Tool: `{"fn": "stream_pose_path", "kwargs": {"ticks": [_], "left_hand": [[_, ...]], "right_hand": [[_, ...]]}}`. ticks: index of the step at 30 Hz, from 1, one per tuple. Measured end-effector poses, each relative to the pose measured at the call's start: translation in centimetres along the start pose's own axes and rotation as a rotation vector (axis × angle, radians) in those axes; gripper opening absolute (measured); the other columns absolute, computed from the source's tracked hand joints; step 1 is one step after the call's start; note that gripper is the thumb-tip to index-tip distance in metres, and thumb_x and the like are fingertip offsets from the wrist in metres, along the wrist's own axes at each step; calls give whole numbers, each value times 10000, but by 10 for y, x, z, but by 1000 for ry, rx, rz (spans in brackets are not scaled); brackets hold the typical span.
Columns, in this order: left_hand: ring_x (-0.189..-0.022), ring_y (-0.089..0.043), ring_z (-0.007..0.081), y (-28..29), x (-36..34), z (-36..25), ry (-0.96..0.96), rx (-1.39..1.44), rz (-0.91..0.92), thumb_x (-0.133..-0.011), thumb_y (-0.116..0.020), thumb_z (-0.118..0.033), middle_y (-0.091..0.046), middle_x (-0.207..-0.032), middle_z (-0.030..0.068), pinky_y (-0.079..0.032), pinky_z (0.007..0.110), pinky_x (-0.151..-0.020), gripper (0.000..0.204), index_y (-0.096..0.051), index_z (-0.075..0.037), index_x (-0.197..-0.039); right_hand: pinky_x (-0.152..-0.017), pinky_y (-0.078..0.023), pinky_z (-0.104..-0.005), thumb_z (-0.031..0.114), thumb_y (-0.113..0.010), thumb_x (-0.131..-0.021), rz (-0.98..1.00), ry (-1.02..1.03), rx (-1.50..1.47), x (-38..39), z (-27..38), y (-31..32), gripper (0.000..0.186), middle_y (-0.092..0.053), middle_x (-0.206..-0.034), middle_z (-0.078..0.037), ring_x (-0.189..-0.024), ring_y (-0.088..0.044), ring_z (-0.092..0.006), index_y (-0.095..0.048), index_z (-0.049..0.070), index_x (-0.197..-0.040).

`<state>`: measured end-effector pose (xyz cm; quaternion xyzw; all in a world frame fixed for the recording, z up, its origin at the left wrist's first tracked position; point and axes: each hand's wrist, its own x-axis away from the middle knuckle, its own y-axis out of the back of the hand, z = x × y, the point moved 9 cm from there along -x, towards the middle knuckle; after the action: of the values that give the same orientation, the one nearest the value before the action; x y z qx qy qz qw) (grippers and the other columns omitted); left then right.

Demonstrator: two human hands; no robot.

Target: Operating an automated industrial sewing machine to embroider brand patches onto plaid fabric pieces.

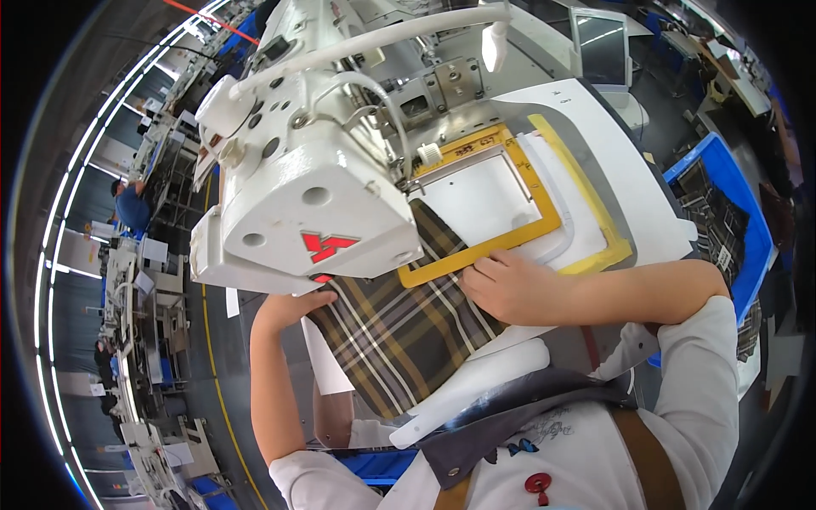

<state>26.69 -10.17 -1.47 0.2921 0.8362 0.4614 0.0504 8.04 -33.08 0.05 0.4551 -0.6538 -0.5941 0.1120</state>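
A dark plaid fabric piece (pixel 399 340), with brown, black and white lines, lies beneath a white sewing machine head (pixel 314 195). Part of it reaches under the yellow clamp frame (pixel 480 255), and its near end hangs toward me. My right hand (pixel 514 289) is closed at the fabric's right side, its curled fingers against the frame's near edge. At the left edge of the cloth is my left hand (pixel 297 308), its thumb resting on the fabric. The machine head hides the other fingers of that hand. The needle area is also out of sight behind the head.
Right of the frame lies a white plate with yellow edging (pixel 595 229). A blue bin (pixel 761 246) holding more plaid cloth stands at the right. A screen (pixel 601 51) is at the back. Rows of machines and a seated person (pixel 132 208) occupy the far left.
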Motion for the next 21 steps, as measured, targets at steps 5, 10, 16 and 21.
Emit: {"fn": "stream_pose_path", "kwargs": {"ticks": [5, 10, 16, 21], "left_hand": [[-948, -613, 205, -3, -42, -25, -355, -4, -304, -769, -724, -30, -662, -1041, 74, -480, 347, -817, 372, -616, -20, -1125], [-959, -613, 221, -29, -48, -45, -388, -111, -345, -787, -711, -52, -661, -1055, 84, -482, 352, -822, 346, -620, -19, -1119], [-972, -613, 239, -39, -45, -43, -369, -252, -356, -808, -695, -79, -659, -1073, 96, -484, 358, -829, 318, -624, -18, -1111], [-983, -613, 254, -55, -41, -36, -278, -378, -370, -825, -683, -101, -658, -1087, 106, -486, 363, -835, 297, -628, -17, -1105]], "right_hand": [[-722, -402, -287, 138, -588, -731, 64, -173, 4, 37, -40, 15, 144, -528, -827, -35, -839, -515, -192, -638, 58, -840], [-831, -453, -372, 47, -590, -749, 216, -623, -398, 97, -89, 33, 203, -604, -924, -68, -944, -579, -247, -612, 63, -951], [-840, -466, -387, 38, -606, -754, -247, -680, -515, 90, -195, -24, 142, -631, -953, -98, -925, -603, -290, -547, 48, -883], [-711, -436, -365, 39, -589, -761, -111, -853, -762, 65, -218, -59, 86, -589, -798, -131, -787, -572, -287, -517, 13, -801]]}}
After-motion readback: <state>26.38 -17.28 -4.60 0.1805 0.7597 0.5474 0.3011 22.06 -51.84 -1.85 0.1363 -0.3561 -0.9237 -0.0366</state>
